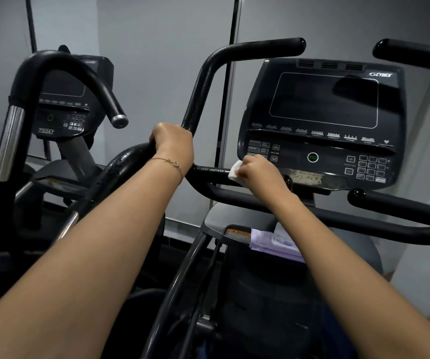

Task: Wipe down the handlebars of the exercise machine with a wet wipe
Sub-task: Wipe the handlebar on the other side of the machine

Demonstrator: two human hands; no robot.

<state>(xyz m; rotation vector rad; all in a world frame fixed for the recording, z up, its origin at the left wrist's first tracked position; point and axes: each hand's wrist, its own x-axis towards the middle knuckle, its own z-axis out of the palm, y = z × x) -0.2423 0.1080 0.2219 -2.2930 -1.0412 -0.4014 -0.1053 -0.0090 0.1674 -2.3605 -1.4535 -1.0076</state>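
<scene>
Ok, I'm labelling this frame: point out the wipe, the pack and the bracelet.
wipe (234,171), head view, its exposed white corner
pack (271,242), head view, purple top face
bracelet (166,160), head view, chain left of its charm

Machine housing, purple wipes pack atop
</scene>
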